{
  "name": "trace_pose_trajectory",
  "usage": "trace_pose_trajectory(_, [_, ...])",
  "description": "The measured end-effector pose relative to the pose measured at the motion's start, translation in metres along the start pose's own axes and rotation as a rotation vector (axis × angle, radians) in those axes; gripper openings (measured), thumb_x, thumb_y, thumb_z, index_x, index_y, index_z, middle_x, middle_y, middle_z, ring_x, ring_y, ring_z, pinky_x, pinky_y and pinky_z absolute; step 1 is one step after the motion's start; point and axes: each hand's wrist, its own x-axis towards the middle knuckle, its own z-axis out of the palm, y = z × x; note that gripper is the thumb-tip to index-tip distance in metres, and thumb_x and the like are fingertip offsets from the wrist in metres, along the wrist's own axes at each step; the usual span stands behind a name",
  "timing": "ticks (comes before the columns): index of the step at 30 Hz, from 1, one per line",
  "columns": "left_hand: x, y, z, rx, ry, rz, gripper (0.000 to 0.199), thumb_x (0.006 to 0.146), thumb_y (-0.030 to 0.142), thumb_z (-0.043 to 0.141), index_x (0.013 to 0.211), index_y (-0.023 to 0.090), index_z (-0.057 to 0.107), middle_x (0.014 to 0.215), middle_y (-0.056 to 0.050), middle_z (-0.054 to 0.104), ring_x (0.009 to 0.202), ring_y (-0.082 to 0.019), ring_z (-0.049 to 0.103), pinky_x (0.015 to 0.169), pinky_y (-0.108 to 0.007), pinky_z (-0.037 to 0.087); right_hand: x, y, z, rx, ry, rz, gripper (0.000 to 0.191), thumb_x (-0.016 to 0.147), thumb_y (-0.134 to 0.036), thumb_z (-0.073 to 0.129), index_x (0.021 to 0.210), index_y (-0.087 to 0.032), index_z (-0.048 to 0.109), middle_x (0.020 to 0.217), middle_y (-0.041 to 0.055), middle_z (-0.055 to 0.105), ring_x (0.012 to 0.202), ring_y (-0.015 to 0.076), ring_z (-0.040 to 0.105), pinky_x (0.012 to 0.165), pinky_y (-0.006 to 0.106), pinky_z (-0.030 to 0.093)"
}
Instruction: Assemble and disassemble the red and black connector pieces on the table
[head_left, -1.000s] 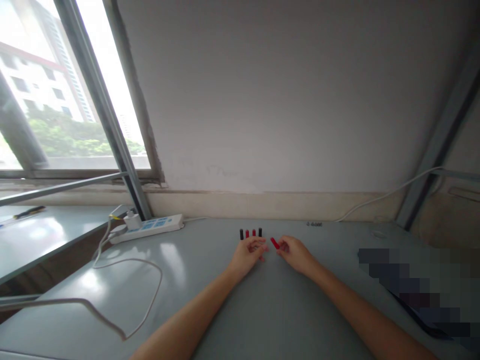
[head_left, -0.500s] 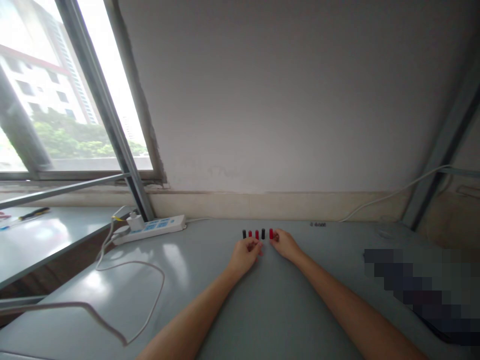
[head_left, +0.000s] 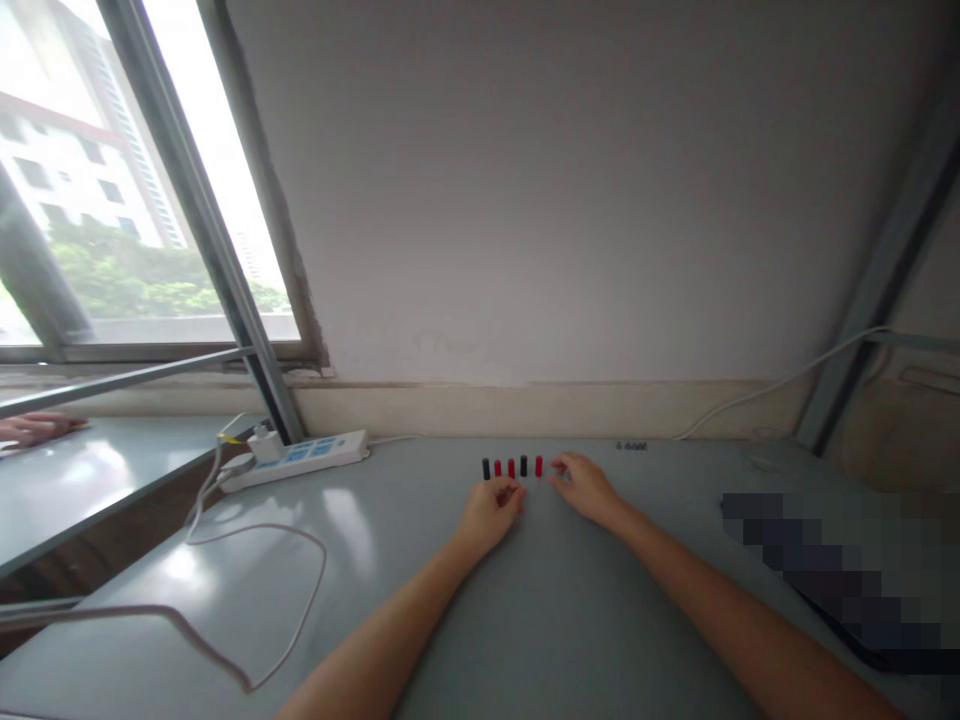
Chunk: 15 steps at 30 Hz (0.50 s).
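Observation:
Several small upright cylinders stand in a row on the grey table [head_left: 510,620]: a black one [head_left: 486,469] at the left end, two red ones [head_left: 497,468] [head_left: 511,467], another black one [head_left: 523,465] and a red one [head_left: 538,466] at the right end. My left hand [head_left: 491,512] is just in front of the row, its fingers curled together; anything in them is too small to make out. Right of the last red cylinder, my right hand [head_left: 585,488] has its fingers apart and holds nothing.
At the left lie a white power strip [head_left: 315,456] and a looping cable [head_left: 319,580]. Small dark pieces [head_left: 631,446] lie near the wall. A blurred-out dark object [head_left: 840,580] is at the right. Another person's hand [head_left: 37,428] rests on the far-left table.
My right hand has let go of the rightmost red cylinder and moved right, its fingers opening. Another person's hand has come into view at the far left. The view has shifted slightly.

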Motion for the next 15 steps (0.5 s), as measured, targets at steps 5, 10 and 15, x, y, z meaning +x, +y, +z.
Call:
trace_pose_trajectory(5, [0.0, 0.0, 0.0, 0.007, -0.011, 0.005, 0.023, 0.075, 0.028, 0.043, 0.067, 0.013, 0.059, 0.056, -0.002, 0.058, 0.048, -0.01, 0.049, 0.049, -0.021, 0.036, -0.031, 0.046, -0.068, -0.008, 0.108, -0.028, 0.025, 0.075, -0.02, 0.04, 0.093, -0.02, 0.057, 0.084, 0.0071, 0.065, 0.08, 0.0192, 0.059, 0.073, 0.034, 0.043])
trace_pose_trajectory(10, [-0.002, 0.004, -0.001, 0.019, -0.017, -0.007, 0.023, 0.074, 0.029, 0.043, 0.065, 0.014, 0.058, 0.056, -0.002, 0.058, 0.048, -0.01, 0.049, 0.05, -0.021, 0.036, -0.077, 0.13, -0.134, -0.154, 0.114, 0.136, 0.029, 0.065, -0.016, 0.041, 0.086, -0.024, 0.06, 0.083, 0.0107, 0.067, 0.081, 0.0232, 0.061, 0.071, 0.039, 0.044])
trace_pose_trajectory(15, [-0.002, 0.006, -0.001, 0.058, -0.025, -0.016, 0.024, 0.074, 0.028, 0.042, 0.064, 0.013, 0.059, 0.055, -0.001, 0.058, 0.048, -0.01, 0.048, 0.05, -0.021, 0.036, -0.114, 0.168, -0.158, -0.325, 0.066, 0.209, 0.034, 0.057, -0.015, 0.039, 0.081, -0.027, 0.06, 0.091, 0.0101, 0.066, 0.083, 0.0213, 0.062, 0.069, 0.035, 0.048])
